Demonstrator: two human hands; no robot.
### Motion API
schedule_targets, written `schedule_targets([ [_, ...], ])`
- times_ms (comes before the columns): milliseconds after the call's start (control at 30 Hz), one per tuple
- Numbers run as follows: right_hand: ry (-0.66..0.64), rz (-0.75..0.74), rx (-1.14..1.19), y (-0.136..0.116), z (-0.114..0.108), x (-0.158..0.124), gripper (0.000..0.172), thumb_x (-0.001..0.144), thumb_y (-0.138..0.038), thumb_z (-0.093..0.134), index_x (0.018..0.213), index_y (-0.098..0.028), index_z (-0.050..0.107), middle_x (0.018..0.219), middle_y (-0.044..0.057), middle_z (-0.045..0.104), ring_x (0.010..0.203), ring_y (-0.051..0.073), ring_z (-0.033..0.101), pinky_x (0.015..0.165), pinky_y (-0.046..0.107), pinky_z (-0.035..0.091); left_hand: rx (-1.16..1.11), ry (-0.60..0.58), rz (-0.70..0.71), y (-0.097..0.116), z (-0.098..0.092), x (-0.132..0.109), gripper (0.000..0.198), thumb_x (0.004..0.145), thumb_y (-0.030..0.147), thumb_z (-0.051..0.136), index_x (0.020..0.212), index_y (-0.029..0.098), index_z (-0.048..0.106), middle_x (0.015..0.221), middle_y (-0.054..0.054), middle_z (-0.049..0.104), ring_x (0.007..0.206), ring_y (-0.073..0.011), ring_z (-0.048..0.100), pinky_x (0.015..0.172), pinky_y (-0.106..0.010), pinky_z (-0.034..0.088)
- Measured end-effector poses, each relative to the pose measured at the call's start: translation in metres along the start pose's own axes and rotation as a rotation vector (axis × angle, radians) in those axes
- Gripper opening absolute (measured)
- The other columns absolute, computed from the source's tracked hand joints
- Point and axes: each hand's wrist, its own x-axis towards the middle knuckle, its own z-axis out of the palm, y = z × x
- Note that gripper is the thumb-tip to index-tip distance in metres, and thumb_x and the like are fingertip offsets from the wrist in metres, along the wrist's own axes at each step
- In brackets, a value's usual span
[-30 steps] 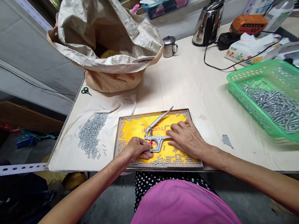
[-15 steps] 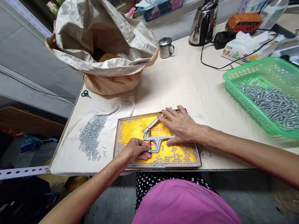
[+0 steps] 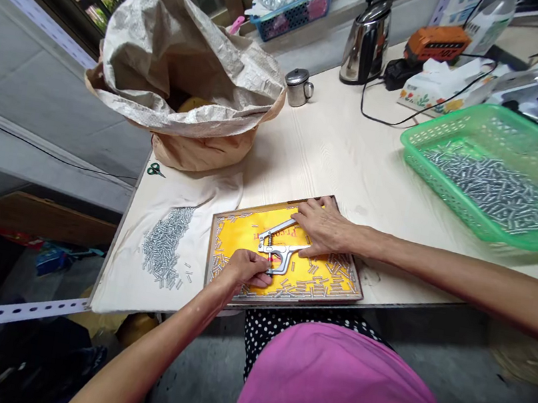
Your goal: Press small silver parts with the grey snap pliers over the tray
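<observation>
A silver hand tool (image 3: 283, 251) with two long handles lies over a yellow-bottomed tray (image 3: 359, 289). My right hand (image 3: 323, 226) is wrapped round the ends of its handles. My left hand (image 3: 249, 269) is closed in a pinch at the tool's lower jaw; what its fingertips hold is too small to make out. Small metal pieces (image 3: 327, 283) lie along the tray's edges, thickest at the near right. Left of the tray, a heap of such metal pieces (image 3: 165, 243) rests on a white cloth (image 3: 121, 274).
A large open sack (image 3: 201, 144) stands at the back left, with green-handled scissors (image 3: 155, 170) near it. A metal cup (image 3: 297, 88) and a kettle (image 3: 367, 41) are behind. A green basket (image 3: 453, 185) of metal pieces sits at the right.
The fingers of my right hand, spread before, have curled in and drawn the tool's two handles closer together. My left hand has stayed in place.
</observation>
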Motion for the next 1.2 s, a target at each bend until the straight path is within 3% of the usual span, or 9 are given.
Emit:
schedule_targets([
  [100,0.017,-0.016,0.051,-0.001,-0.001,-0.003,0.052,0.078,-0.06,0.064,0.102,-0.013,0.061,0.106,0.015,0.061,0.1,0.03,0.043,0.081,0.039,0.026,0.203,0.059,0.093,-0.004,0.0,-0.006,0.017,0.092,0.018,0.058,0.078,0.01,0.064,0.061,-0.005,0.068,0.054,-0.0132,0.066,0.067,-0.028,0.058],
  [233,0.155,-0.061,0.156,-0.009,-0.009,-0.008,0.038,0.086,-0.046,0.063,0.106,-0.014,0.057,0.105,0.012,0.061,0.099,0.027,0.044,0.083,0.038,0.028,0.674,0.479,0.683,-0.006,0.008,-0.018,0.037,0.083,0.032,0.071,0.11,0.009,0.063,0.115,-0.02,0.066,0.109,-0.03,0.065,0.096,-0.045,0.052],
  [333,0.238,-0.117,0.193,-0.021,-0.017,-0.009,0.038,0.087,-0.038,0.063,0.115,-0.013,0.054,0.11,0.012,0.06,0.1,0.026,0.046,0.086,0.038,0.032,0.896,0.573,1.018,-0.002,0.018,-0.016,0.071,0.077,0.03,0.077,0.137,0.011,0.045,0.142,-0.023,0.047,0.135,-0.0374,0.042,0.11,-0.054,0.039],
  [567,0.273,0.018,-0.161,-0.049,-0.013,-0.009,0.037,0.089,-0.012,0.042,0.123,-0.01,0.053,0.115,0.016,0.062,0.106,0.03,0.05,0.097,0.047,0.031,1.086,0.557,0.933,0.014,0.024,0.0,0.06,0.079,0.017,0.067,0.134,0.011,0.043,0.117,-0.015,0.062,0.11,-0.0285,0.057,0.098,-0.043,0.047],
  [733,0.103,-0.055,-0.179,-0.045,-0.014,-0.008,0.032,0.09,-0.001,0.032,0.098,-0.014,0.061,0.085,0.009,0.065,0.077,0.021,0.053,0.079,0.038,0.035,1.217,0.532,0.855,0.021,0.023,-0.009,0.027,0.088,0.022,0.059,0.114,0.013,0.057,0.107,-0.013,0.066,0.103,-0.0272,0.06,0.09,-0.038,0.048],
  [867,0.066,-0.118,-0.157,-0.036,-0.01,-0.01,0.028,0.09,-0.001,0.035,0.09,-0.017,0.058,0.077,0.006,0.063,0.069,0.018,0.051,0.073,0.035,0.033,1.248,0.475,0.789,0.025,0.026,-0.014,0.021,0.092,0.022,0.054,0.109,0.013,0.061,0.105,-0.016,0.068,0.102,-0.0282,0.063,0.089,-0.039,0.05],
  [1000,0.182,-0.123,-0.05,-0.031,-0.006,-0.018,0.013,0.095,-0.021,0.044,0.092,-0.018,0.057,0.083,0.007,0.063,0.076,0.021,0.053,0.073,0.035,0.035,1.137,0.436,0.825,0.016,0.03,-0.016,0.042,0.088,0.023,0.061,0.127,0.009,0.053,0.118,-0.02,0.066,0.11,-0.0306,0.062,0.094,-0.044,0.051],
  [1067,0.269,-0.14,0.047,-0.027,-0.007,-0.022,0.035,0.093,-0.049,0.051,0.103,-0.017,0.057,0.095,0.011,0.063,0.086,0.025,0.055,0.075,0.037,0.037,1.083,0.43,0.957,0.007,0.028,-0.016,0.058,0.086,0.022,0.064,0.139,0.007,0.044,0.135,-0.025,0.056,0.125,-0.0332,0.055,0.102,-0.047,0.048],
  [1200,0.282,-0.063,0.184,-0.004,-0.005,-0.022,0.047,0.096,-0.059,0.037,0.102,-0.018,0.059,0.096,0.012,0.064,0.088,0.026,0.057,0.077,0.039,0.04,1.114,0.464,1.243,-0.011,0.019,-0.016,0.034,0.095,0.016,0.05,0.129,0.015,0.056,0.152,-0.018,0.042,0.142,-0.0322,0.037,0.112,-0.054,0.039],
])
